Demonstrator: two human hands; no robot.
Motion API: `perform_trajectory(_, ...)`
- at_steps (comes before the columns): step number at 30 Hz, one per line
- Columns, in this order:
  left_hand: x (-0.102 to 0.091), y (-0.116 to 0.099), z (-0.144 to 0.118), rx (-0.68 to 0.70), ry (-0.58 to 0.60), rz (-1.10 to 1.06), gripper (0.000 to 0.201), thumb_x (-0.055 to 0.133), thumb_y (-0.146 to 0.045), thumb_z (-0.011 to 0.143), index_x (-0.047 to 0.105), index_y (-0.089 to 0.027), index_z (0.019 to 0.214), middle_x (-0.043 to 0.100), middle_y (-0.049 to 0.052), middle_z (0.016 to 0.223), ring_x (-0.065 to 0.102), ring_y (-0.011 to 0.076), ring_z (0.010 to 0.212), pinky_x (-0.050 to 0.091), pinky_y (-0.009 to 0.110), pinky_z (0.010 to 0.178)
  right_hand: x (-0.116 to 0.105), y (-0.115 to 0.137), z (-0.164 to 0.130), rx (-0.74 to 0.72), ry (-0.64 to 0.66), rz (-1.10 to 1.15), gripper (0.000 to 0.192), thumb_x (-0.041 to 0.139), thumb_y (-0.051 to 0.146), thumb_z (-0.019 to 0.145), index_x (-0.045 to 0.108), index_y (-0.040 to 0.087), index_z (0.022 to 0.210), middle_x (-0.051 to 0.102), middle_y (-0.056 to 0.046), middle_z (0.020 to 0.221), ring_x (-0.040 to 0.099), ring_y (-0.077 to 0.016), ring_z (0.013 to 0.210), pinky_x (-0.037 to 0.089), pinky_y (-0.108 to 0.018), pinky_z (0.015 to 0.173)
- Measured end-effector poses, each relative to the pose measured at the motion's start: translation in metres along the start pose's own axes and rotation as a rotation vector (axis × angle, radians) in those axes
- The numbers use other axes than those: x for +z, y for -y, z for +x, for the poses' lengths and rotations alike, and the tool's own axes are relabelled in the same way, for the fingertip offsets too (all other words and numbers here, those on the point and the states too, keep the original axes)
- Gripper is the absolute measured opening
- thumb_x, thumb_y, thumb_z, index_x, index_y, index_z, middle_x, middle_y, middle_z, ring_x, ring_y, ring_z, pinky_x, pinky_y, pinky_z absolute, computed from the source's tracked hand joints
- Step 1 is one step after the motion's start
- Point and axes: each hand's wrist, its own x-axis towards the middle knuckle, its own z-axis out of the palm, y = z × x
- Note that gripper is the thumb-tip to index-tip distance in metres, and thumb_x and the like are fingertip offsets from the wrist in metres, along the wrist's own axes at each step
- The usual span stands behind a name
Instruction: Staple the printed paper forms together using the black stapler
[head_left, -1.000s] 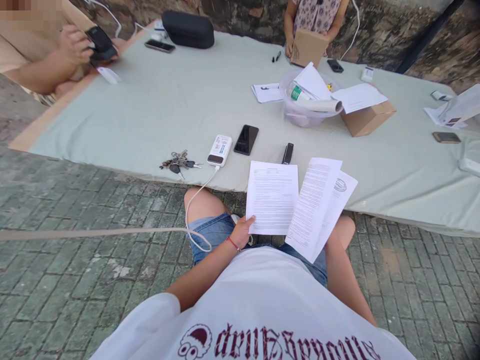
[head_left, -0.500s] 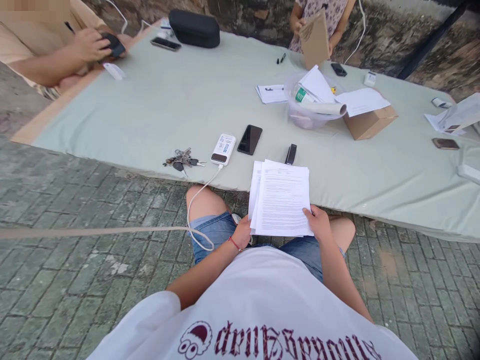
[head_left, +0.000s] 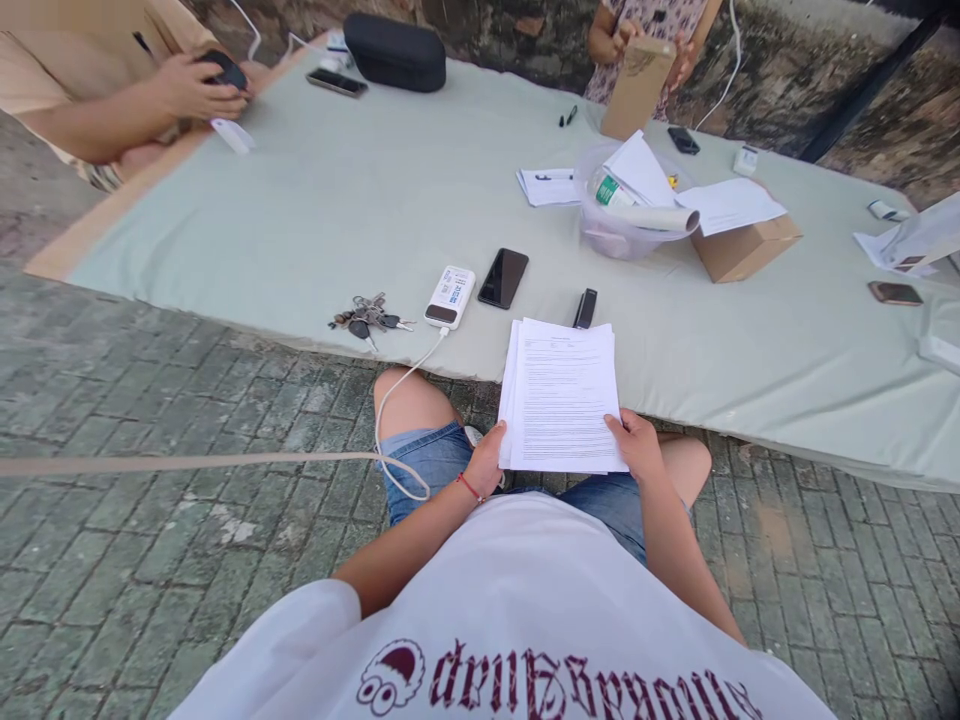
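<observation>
A stack of printed papers (head_left: 562,395) is held over the person's lap, its far edge reaching just over the near edge of the counter (head_left: 337,210). The left hand (head_left: 486,462) pinches the stack's near-left corner, thumb on top; the right hand (head_left: 637,445) grips the near-right corner the same way, thumb pressing on the top sheet. Both hands are closed on the papers. A few sheets sit slightly offset along the left side, so the stack is not fully squared.

By the look of it the stack is light, thin and floppy: held only at the near corners, its far end would probably sag or fan out, and loose sheets could slide over each other. A firmer hold would be along both side edges, or flat underneath.

Just beyond the papers on the counter lie a small black device (head_left: 585,307), a black phone (head_left: 503,278) and a white power bank (head_left: 450,297), whose white cable (head_left: 397,400) runs down past the person's left knee. A bunch of keys (head_left: 365,316) lies left of the power bank. Farther off stand a clear plastic tub (head_left: 615,225) filled with papers and a roll, and a cardboard box (head_left: 742,250) to its right. At the far left another person's hands (head_left: 199,85) hold a dark object; at the far side a second person holds a brown box (head_left: 637,85).
</observation>
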Motion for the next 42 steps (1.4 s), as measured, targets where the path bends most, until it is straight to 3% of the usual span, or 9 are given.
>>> perform_trajectory(6,-0.004,0.001,-0.001,0.016,0.017,0.075,0.040,0.080,-0.046,0.083,0.076,-0.016,0.109,0.079,0.011,0.118,0.065,0.0329,0.128,0.051,0.044,0.112,0.002,-0.007,0.002,-0.009,0.034,0.021,0.040,0.064,0.057,0.084,0.075,0.021,0.096,0.075,-0.006,0.094,0.060,-0.0236,0.081,0.049,-0.035,0.076)
perform_trajectory(18,-0.006,0.002,-0.002,0.005,-0.019,0.118,0.035,0.080,-0.045,0.083,0.075,-0.019,0.106,0.080,0.009,0.112,0.071,0.0299,0.118,0.054,0.045,0.108,-0.001,0.006,0.001,-0.023,0.074,-0.039,0.040,0.062,0.056,0.086,0.073,0.018,0.092,0.071,-0.004,0.086,0.057,-0.0212,0.077,0.045,-0.032,0.070)
perform_trajectory(23,-0.015,0.002,-0.009,-0.005,-0.025,0.134,0.045,0.085,-0.046,0.078,0.075,-0.016,0.110,0.080,0.011,0.112,0.074,0.0301,0.110,0.054,0.045,0.108,-0.019,-0.020,-0.001,0.029,0.049,-0.075,0.043,0.063,0.059,0.086,0.075,0.020,0.094,0.076,-0.006,0.093,0.063,-0.0243,0.080,0.049,-0.034,0.072)
perform_trajectory(28,-0.021,0.002,-0.012,-0.014,-0.029,0.123,0.050,0.086,-0.047,0.076,0.075,-0.015,0.113,0.080,0.012,0.115,0.074,0.0318,0.113,0.055,0.045,0.107,-0.052,-0.060,-0.008,0.085,0.017,0.132,0.045,0.071,0.062,0.082,0.076,0.021,0.101,0.077,-0.006,0.100,0.067,-0.0257,0.087,0.053,-0.035,0.074)
perform_trajectory(31,-0.019,0.003,-0.011,-0.015,-0.032,0.111,0.050,0.086,-0.046,0.077,0.074,-0.013,0.113,0.079,0.014,0.115,0.074,0.0315,0.112,0.055,0.046,0.107,-0.058,-0.066,-0.012,0.086,0.022,0.197,0.044,0.073,0.061,0.081,0.075,0.022,0.101,0.077,-0.005,0.099,0.068,-0.0254,0.086,0.053,-0.035,0.074)
perform_trajectory(37,-0.019,0.003,-0.010,-0.028,-0.069,0.151,0.038,0.081,-0.042,0.082,0.074,-0.015,0.107,0.080,0.012,0.109,0.076,0.0294,0.105,0.058,0.043,0.101,-0.024,-0.035,-0.018,0.047,0.135,0.164,0.046,0.071,0.063,0.081,0.076,0.021,0.099,0.077,-0.006,0.094,0.066,-0.0247,0.081,0.052,-0.034,0.068)
perform_trajectory(42,-0.021,0.002,-0.012,-0.008,-0.057,0.142,0.037,0.080,-0.042,0.082,0.075,-0.015,0.108,0.079,0.013,0.114,0.073,0.0301,0.112,0.056,0.042,0.104,0.015,-0.023,-0.011,-0.030,0.064,0.099,0.048,0.064,0.068,0.084,0.073,0.021,0.088,0.069,-0.003,0.076,0.058,-0.0215,0.072,0.047,-0.032,0.063)
